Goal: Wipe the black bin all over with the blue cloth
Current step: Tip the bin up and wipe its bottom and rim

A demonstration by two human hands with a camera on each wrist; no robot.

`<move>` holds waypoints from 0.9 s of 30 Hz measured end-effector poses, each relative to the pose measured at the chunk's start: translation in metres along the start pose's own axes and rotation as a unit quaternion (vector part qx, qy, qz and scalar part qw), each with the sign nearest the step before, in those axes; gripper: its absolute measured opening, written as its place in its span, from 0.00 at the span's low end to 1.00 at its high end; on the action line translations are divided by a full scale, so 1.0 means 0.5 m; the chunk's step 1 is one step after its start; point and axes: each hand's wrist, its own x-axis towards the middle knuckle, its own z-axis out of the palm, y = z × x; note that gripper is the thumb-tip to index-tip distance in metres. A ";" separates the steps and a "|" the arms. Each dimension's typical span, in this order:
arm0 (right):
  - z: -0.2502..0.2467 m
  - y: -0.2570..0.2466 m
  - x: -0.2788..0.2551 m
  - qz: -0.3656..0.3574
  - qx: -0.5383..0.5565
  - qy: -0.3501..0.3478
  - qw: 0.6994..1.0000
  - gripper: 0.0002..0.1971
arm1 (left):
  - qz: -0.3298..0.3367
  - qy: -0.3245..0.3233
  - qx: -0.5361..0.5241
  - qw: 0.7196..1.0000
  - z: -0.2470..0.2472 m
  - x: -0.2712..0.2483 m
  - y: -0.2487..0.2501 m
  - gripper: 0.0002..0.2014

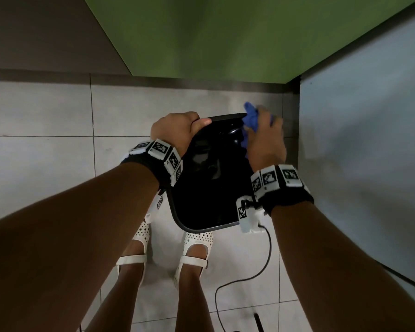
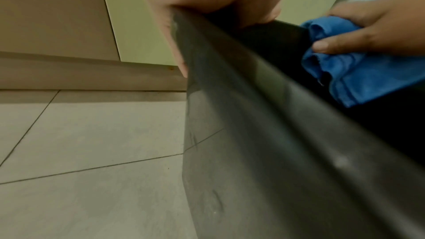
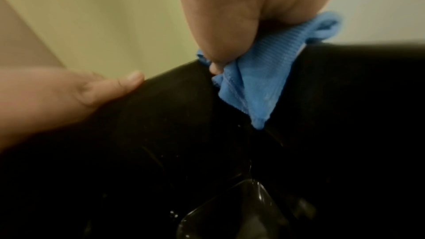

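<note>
Two hands: both of ours are on the black bin [image 1: 201, 192], which we hold up off the tiled floor [image 1: 46, 164], mouth toward us, above our white shoes [image 1: 197, 238].
Left hand [image 1: 175, 130]: its fingers are curled over the far-left rim, thumb lying along the far edge; in the left wrist view the rim runs straight out of our closed grip.
Right hand [image 1: 265, 140]: its fingers are bunched round the blue cloth [image 1: 250, 118], pressing it against the far-right corner of the rim; part of the cloth pokes out above the knuckles and part hangs inside the bin.
Blue cloth, close up: in the right wrist view we see it [image 3: 257, 86] pinched under the thumb and draped over the inner wall; in the left wrist view it [image 2: 345, 72] sits folded over the rim edge.
Bin edges: the near rim is just in front of our shoes; the far rim lies near the dark skirting at the foot of the green wall [image 1: 225, 37].
Room on the right: a pale panel [image 1: 369, 140] stands close beside our right hand, leaving a narrow strip of floor.
Room on the left: open tiles stretch well away from the left hand.
Floor behind: a black cable [image 1: 256, 274] loops on the tiles near our right foot.
</note>
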 end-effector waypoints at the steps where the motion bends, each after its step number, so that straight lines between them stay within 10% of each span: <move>1: 0.001 0.010 -0.014 0.043 0.034 0.007 0.998 0.24 | -0.002 -0.003 -0.002 1.000 -0.001 0.000 0.001 0.27; 9: 0.024 0.019 -0.046 0.151 -0.038 0.028 0.987 0.23 | 0.024 -0.022 -0.048 0.998 -0.001 0.000 -0.006 0.22; 21: 0.014 -0.046 0.046 -0.186 -0.207 -0.012 0.960 0.24 | 0.055 0.001 -0.045 0.997 -0.005 -0.007 -0.012 0.22; 27: 0.011 0.012 -0.031 0.125 -0.030 0.048 0.991 0.24 | -0.034 0.005 -0.064 0.997 0.005 -0.023 0.009 0.23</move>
